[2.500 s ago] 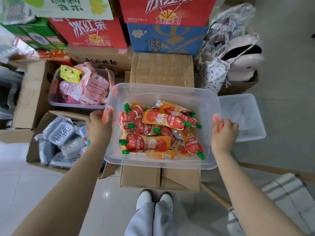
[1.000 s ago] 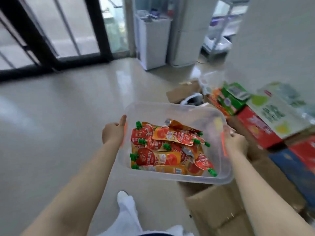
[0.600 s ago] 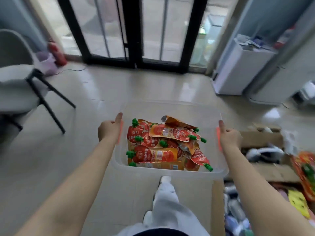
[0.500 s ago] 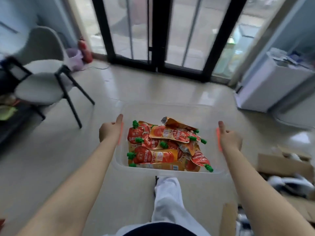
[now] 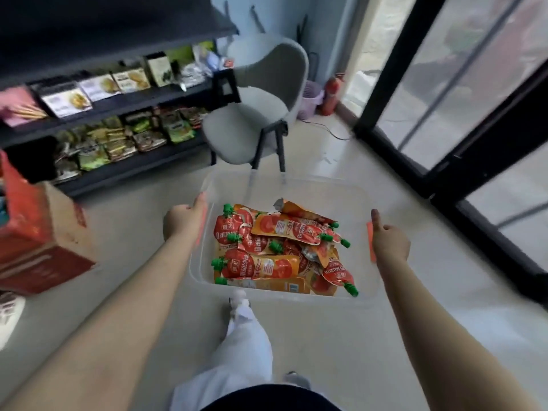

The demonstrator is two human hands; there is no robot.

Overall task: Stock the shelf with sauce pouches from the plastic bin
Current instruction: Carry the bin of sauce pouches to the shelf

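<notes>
Where glossy floor (image 5: 341, 336) spreads, shelf (image 5: 133, 100), chair (image 5: 252, 123), doors (image 5: 462, 93)

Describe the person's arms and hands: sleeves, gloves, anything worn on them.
The left forearm and right forearm are bare to the picture's edge; no sleeve shows. The left hand and right hand are ungloved, and no watch, bracelet or ring is visible on either.

pale glossy floor (image 5: 341, 336), grey chair (image 5: 267, 84) near a light blue wall (image 5: 323, 25), black-framed glass doors (image 5: 474, 84) at right.
</notes>
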